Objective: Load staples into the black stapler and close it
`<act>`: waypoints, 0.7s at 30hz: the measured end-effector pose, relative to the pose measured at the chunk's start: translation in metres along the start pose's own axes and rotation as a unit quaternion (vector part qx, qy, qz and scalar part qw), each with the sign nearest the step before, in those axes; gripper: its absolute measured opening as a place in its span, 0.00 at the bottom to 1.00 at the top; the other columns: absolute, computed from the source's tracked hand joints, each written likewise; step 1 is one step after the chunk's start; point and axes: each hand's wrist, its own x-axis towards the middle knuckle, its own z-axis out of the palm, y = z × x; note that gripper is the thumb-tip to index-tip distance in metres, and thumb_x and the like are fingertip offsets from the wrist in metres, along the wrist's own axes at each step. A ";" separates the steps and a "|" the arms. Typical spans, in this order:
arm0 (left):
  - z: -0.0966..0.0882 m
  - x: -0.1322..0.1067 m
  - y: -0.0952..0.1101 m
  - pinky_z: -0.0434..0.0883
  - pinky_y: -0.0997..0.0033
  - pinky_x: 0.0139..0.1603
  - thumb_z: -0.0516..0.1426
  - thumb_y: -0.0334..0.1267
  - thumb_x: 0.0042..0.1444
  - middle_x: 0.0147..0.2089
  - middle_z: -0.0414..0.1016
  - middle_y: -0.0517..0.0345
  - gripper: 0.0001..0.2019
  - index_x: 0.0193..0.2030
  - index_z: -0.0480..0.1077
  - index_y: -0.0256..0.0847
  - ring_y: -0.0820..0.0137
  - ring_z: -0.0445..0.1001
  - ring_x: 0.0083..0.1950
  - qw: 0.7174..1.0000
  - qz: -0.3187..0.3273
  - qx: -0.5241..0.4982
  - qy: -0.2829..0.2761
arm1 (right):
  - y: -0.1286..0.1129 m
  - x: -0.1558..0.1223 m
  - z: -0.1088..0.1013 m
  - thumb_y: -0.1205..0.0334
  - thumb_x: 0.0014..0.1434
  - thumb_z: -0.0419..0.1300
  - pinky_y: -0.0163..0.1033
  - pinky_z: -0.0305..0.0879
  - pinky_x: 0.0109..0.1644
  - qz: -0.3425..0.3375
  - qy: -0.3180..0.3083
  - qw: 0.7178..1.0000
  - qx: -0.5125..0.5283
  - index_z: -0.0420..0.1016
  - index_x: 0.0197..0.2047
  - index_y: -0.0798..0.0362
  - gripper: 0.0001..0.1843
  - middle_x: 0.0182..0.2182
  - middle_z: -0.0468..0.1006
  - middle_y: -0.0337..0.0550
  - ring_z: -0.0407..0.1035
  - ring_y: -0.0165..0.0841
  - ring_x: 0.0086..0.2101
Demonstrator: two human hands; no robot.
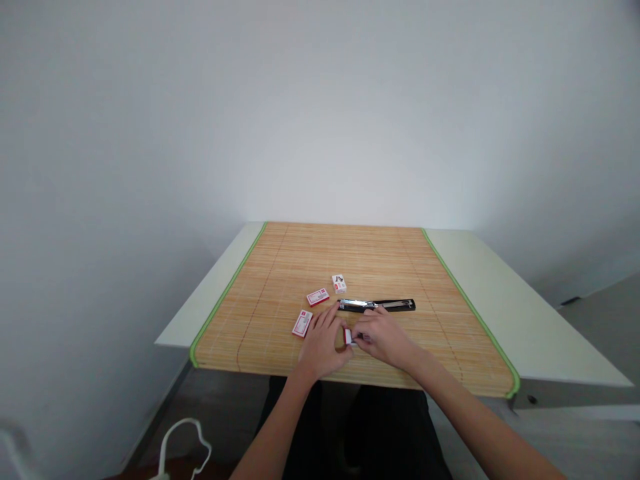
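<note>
Between the thumb and index finger of my left hand point(324, 343) is a small red-and-white staple box point(348, 336) near the mat's front edge. The fingertips of my right hand point(381, 335) are pinched together at the box's right end, and they hide whatever they hold. Just beyond both hands a black stapler point(400, 305) lies opened out flat, its metal magazine point(357, 304) showing. Left of it are two more flat staple boxes, one point(303, 323) beside my left hand and one point(318, 297) farther back. A white box with a dark picture point(339, 283) stands behind them.
A bamboo mat point(350, 250) with green edging covers the middle of a white table point(500, 293). Behind the table rises a pale wall point(340, 120). A white cable point(185, 421) hangs at the lower left, and my legs are under the front edge.
</note>
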 end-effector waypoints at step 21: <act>-0.001 0.000 -0.001 0.50 0.49 0.77 0.65 0.32 0.47 0.78 0.52 0.57 0.21 0.49 0.69 0.48 0.57 0.53 0.77 1.000 -0.017 0.000 -0.008 | 0.045 -0.030 0.001 0.53 0.59 0.70 0.45 0.67 0.52 0.099 0.039 0.986 0.127 0.81 0.50 0.44 0.16 0.45 0.78 0.44 0.70 0.43 0.48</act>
